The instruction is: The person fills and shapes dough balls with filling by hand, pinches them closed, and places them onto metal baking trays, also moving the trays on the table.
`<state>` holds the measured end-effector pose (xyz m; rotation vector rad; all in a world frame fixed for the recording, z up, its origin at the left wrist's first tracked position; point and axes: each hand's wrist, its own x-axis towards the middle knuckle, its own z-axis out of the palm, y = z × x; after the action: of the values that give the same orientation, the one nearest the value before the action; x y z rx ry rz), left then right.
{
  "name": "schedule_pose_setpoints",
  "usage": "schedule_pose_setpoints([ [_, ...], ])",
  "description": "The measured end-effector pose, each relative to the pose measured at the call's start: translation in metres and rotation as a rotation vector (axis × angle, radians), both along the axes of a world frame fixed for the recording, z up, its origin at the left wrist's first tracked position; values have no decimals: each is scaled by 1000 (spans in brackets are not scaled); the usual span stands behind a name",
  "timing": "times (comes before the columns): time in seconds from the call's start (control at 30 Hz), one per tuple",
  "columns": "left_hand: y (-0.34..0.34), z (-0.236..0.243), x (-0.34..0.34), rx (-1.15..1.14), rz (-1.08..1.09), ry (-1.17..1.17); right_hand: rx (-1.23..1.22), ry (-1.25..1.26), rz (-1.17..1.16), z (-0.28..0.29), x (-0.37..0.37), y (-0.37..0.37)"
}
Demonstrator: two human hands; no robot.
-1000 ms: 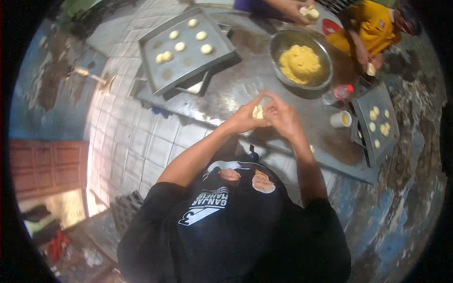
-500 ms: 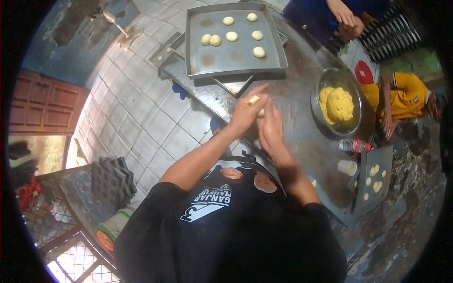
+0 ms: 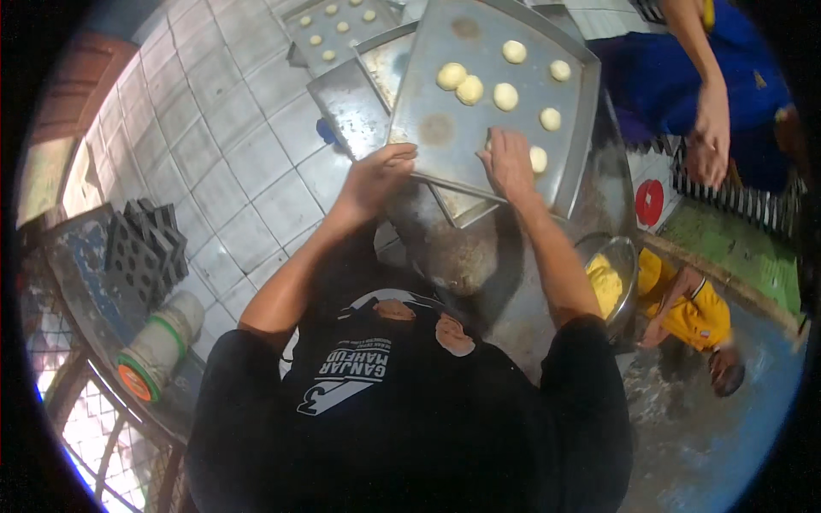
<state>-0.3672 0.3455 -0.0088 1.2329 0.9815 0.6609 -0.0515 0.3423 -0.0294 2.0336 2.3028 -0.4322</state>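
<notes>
A grey metal baking tray lies on the metal table in front of me, with several pale dough balls on it. My left hand grips the tray's near edge, thumb on top. Further right, my right hand rests on the tray surface with its fingers spread. One dough ball sits just beside its fingertips, and nothing is held in that hand.
Another tray with small dough balls lies further back. A metal bowl of yellow dough stands at right. A person in blue and a person in yellow are at right. A white jar and dark stacked moulds are at left.
My hands were together around a dough ball. They have parted: the left went to the tray's edge, the right reached onto the tray, and a ball lies beside it.
</notes>
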Motion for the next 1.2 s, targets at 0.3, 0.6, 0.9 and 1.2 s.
schedule_pose_setpoints([
  [0.3,30,8,-54,-60,86,175,138,30,228,-40,7,23],
  [0.6,35,18,-24,80,-1,99,-36,726,-491,10,-25,84],
  [0.9,-34,15,48,186,116,9,96,685,-682,48,-65,-19],
  [1.2,-202,33,131,-164,-236,-46,557,736,-831,107,-111,-297],
])
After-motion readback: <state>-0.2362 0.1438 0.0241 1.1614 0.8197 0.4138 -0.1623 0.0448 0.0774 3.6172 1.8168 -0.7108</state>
